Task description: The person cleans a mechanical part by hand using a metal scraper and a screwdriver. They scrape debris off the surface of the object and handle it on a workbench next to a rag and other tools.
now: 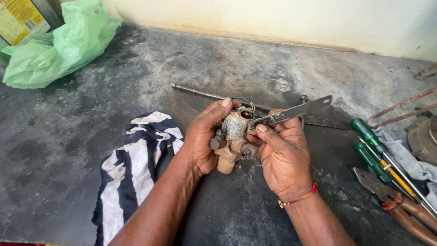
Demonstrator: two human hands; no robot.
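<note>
My left hand (201,139) grips a small grimy metal part (231,141) with a cylindrical silver top and a brass-coloured body, held just above the dark work surface (255,59). My right hand (282,152) holds a flat hacksaw blade (291,112) between thumb and fingers. The blade's near end rests against the top of the part by a small orange connector (246,114). A red thread band (302,197) circles my right wrist.
A black-and-white striped cloth (134,168) lies left of my arms. Behind the hands lies a long metal rod (200,93). Two green-handled screwdrivers (371,146) and pliers (391,200) rest at right. A green plastic bag (54,45) sits far left, against a pale wall.
</note>
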